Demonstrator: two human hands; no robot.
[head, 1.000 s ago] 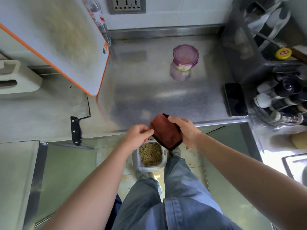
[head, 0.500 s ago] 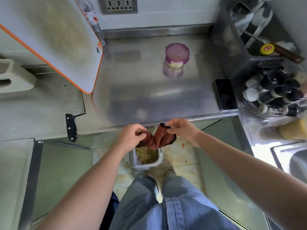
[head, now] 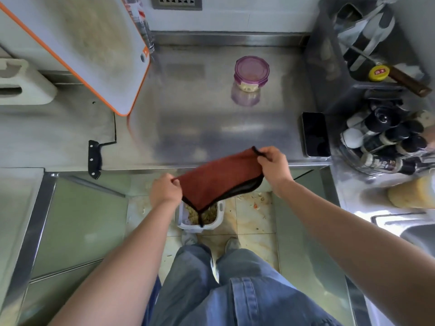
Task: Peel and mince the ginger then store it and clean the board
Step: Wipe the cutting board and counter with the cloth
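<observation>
A rust-red cloth (head: 217,178) with a black edge hangs stretched between my hands, just off the counter's front edge. My left hand (head: 164,191) pinches its left corner and my right hand (head: 274,168) pinches its right corner. Below the cloth, on the floor, stands a white bin (head: 220,216) holding yellowish scraps. The white cutting board (head: 77,43) with an orange rim leans upright at the back left. A glass jar (head: 250,76) with a purple lid and pale contents stands at the back of the steel counter (head: 211,128).
A black-handled knife (head: 94,158) lies at the counter's front left, handle over the edge. A dark phone (head: 315,134) lies at the right. Several sauce bottles (head: 386,140) and a dark rack (head: 367,55) fill the right side. A sink corner (head: 409,229) shows at far right.
The cloth was bunched between my hands over the bin; now my hands have pulled apart and spread it out flat. The view has shifted slightly.
</observation>
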